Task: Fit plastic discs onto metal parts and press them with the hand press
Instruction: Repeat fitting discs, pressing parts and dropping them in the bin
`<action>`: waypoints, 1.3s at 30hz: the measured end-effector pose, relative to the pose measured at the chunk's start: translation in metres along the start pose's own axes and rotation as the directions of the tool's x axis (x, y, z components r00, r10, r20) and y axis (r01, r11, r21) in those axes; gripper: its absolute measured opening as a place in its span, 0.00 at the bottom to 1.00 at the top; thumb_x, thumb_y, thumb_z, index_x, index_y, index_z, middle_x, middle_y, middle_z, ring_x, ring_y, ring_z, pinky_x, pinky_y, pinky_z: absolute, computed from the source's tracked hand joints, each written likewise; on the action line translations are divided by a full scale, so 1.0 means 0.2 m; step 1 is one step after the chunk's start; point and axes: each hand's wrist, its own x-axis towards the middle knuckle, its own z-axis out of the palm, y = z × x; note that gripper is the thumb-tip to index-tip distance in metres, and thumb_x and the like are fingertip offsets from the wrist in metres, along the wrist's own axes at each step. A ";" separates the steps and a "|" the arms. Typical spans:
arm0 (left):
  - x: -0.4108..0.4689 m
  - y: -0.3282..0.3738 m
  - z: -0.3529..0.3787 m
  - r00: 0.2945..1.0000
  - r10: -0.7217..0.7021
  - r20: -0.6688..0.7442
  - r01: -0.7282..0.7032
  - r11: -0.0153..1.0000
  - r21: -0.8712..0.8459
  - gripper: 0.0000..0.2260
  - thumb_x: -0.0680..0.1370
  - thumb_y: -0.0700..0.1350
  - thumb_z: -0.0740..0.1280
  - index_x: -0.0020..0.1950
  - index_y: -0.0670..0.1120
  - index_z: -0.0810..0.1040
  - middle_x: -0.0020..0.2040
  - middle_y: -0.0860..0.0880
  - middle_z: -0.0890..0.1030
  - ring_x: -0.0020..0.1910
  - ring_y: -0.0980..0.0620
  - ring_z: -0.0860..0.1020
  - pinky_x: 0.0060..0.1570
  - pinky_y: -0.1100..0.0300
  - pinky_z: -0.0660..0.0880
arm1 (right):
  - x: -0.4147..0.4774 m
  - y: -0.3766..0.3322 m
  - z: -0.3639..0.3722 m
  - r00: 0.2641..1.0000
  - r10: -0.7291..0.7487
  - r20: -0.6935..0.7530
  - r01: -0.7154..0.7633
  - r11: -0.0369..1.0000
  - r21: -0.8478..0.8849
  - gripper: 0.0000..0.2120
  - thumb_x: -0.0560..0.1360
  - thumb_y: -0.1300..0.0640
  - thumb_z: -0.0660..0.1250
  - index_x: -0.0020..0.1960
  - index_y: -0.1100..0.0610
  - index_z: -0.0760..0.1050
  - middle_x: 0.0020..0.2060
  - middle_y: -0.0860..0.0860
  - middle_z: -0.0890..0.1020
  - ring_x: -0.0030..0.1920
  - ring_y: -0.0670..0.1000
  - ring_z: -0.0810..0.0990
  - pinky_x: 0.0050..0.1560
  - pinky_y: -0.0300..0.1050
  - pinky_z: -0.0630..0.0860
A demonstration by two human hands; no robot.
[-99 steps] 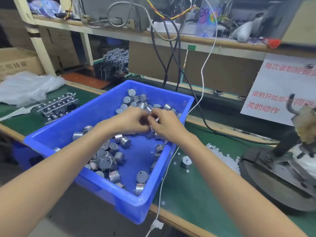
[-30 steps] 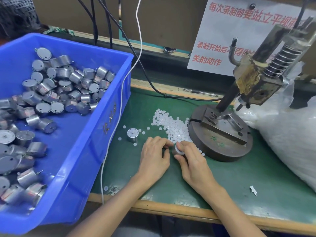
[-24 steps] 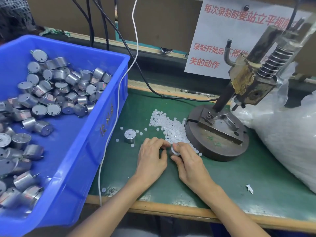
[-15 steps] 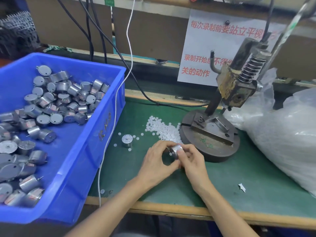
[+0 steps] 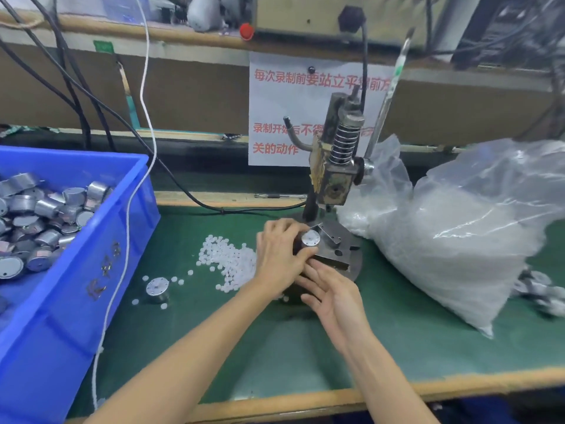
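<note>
My left hand [image 5: 279,254] grips a small metal cylinder [image 5: 310,241] with a white plastic disc on its top, holding it on the base plate [image 5: 342,255] of the hand press [image 5: 334,175]. My right hand [image 5: 331,296] hovers just below it with fingers straight and holds nothing. A heap of white plastic discs [image 5: 227,261] lies on the green mat to the left of my hands. Another metal cylinder [image 5: 157,289] stands alone on the mat. The press lever [image 5: 389,96] points up and to the right.
A blue bin [image 5: 91,270] full of metal cylinders fills the left side. A large clear plastic bag [image 5: 458,234] of white discs sits right of the press. A white cable [image 5: 128,209] hangs over the bin's edge. The wooden table edge [image 5: 336,396] runs along the front.
My left hand has carried the metal cylinder from above the mat onto the press base. My right hand has let go of it and opened.
</note>
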 end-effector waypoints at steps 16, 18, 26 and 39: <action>0.08 -0.05 0.17 0.998 0.013 -0.062 -0.015 0.999 -0.037 0.15 0.73 0.55 0.69 0.58 0.53 0.78 0.55 0.57 0.79 0.56 0.55 0.71 0.51 0.62 0.53 | 0.36 -1.02 0.22 0.631 -0.769 -0.099 0.609 0.571 -0.550 0.18 0.77 0.58 0.62 0.66 0.58 0.71 0.52 0.47 0.78 0.38 0.46 0.76 0.39 0.37 0.74; 0.08 -0.05 0.17 0.998 0.014 -0.061 -0.017 0.999 -0.046 0.15 0.73 0.55 0.69 0.58 0.54 0.78 0.55 0.57 0.79 0.56 0.55 0.71 0.51 0.62 0.54 | 0.45 -1.21 0.32 0.781 -0.622 -0.052 0.495 0.668 -0.555 0.23 0.78 0.56 0.62 0.70 0.61 0.64 0.52 0.51 0.76 0.32 0.45 0.76 0.34 0.36 0.74; 0.09 -0.05 0.17 0.998 0.009 -0.070 -0.013 0.998 -0.058 0.14 0.73 0.55 0.70 0.57 0.54 0.78 0.54 0.58 0.78 0.56 0.56 0.70 0.51 0.63 0.53 | 0.22 -0.98 0.23 0.626 -0.779 0.040 0.743 0.579 -0.335 0.16 0.79 0.56 0.60 0.34 0.54 0.60 0.24 0.43 0.65 0.18 0.43 0.63 0.19 0.35 0.61; 0.08 -0.05 0.17 0.998 0.009 -0.064 -0.012 0.999 -0.043 0.14 0.74 0.55 0.68 0.58 0.53 0.78 0.55 0.58 0.78 0.57 0.56 0.70 0.51 0.62 0.52 | 0.17 -0.93 0.21 0.622 -0.780 0.067 0.762 0.583 -0.283 0.20 0.81 0.62 0.56 0.31 0.54 0.58 0.22 0.42 0.62 0.19 0.42 0.57 0.19 0.33 0.56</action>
